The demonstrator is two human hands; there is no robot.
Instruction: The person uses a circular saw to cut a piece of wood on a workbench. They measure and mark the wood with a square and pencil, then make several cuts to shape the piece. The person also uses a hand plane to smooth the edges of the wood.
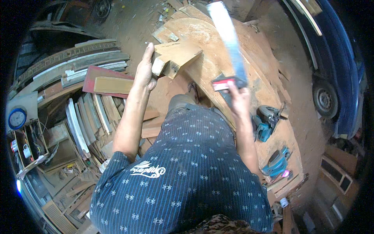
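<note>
My left hand [146,70] is closed around the near end of a thick, pale wooden block [181,52], which has a notch cut in its end. The block is held at the left edge of a wooden worktable [269,78]. In my right hand [239,97] is the red and black handle of a handsaw [230,43]. Its broad, shiny blade points up and away over the table, slightly smeared by motion. The saw's blade is apart from the block.
Two teal power tools lie on the table's right: a circular saw [265,130] and another tool [276,162]. Stacked boards [89,113] and a red-framed panel [107,82] fill the left. A blue vehicle [335,58] stands at right. A round blue clock [17,118] sits far left.
</note>
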